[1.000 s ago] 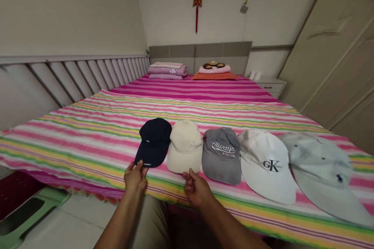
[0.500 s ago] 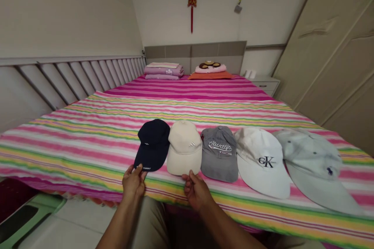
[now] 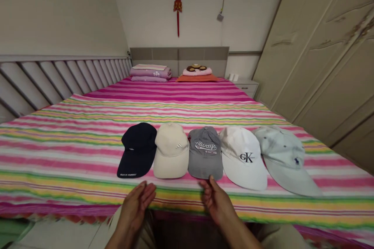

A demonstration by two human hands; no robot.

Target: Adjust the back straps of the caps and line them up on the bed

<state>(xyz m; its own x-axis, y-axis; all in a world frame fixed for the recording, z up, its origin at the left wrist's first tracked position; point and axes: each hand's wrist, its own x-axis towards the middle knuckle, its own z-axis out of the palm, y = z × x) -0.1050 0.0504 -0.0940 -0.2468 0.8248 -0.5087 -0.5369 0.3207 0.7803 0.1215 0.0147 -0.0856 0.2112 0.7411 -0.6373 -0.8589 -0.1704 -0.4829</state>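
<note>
Several baseball caps lie in a row along the near side of the bed, brims toward me. From the left come a navy cap (image 3: pixel 138 149), a cream cap (image 3: pixel 171 151), a grey cap (image 3: pixel 205 153) with white lettering, a white cap (image 3: pixel 245 159) with dark letters and a pale grey-green cap (image 3: pixel 284 159). My left hand (image 3: pixel 138 202) is open just in front of the navy cap's brim, apart from it and holding nothing. At the grey cap's brim is my right hand (image 3: pixel 216 199), fingers apart; its thumb tip reaches the brim edge, and whether it touches is unclear.
A striped sheet (image 3: pixel 87 155) covers the bed. Folded purple bedding (image 3: pixel 150 74) and an orange pillow (image 3: pixel 197 79) lie by the headboard (image 3: pixel 204 58). A railing (image 3: pixel 64 78) runs along the left; a nightstand (image 3: pixel 247 87) and wardrobe (image 3: pixel 315 54) stand right.
My left hand has let go of the navy cap's brim and opened. My right hand has shifted from the cream cap's brim to the grey cap's. The view has turned slightly right.
</note>
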